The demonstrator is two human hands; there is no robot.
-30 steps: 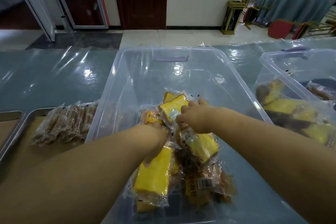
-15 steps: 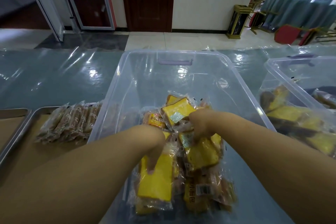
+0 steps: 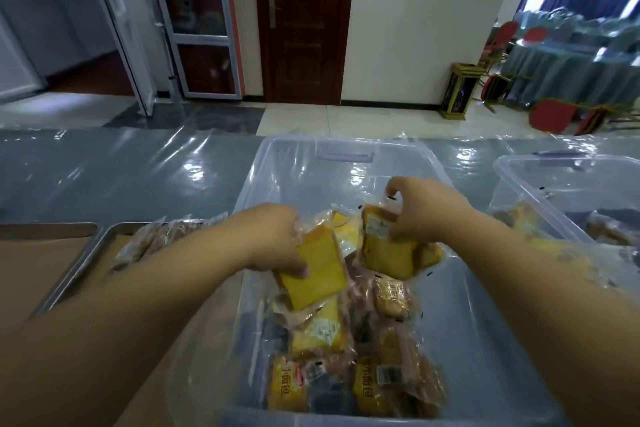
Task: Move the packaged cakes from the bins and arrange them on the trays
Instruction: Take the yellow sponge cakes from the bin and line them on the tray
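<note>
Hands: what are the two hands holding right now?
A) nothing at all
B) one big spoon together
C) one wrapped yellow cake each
C: the left hand grips one wrapped yellow cake and the right hand grips a second wrapped cake, both above the clear bin.

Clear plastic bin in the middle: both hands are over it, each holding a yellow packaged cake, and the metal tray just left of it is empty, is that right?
Not empty: in the head view the metal tray holds a row of brown packaged cakes. The rest stands: over the clear plastic bin the left hand grips one yellow packaged cake, the right hand another.
</note>
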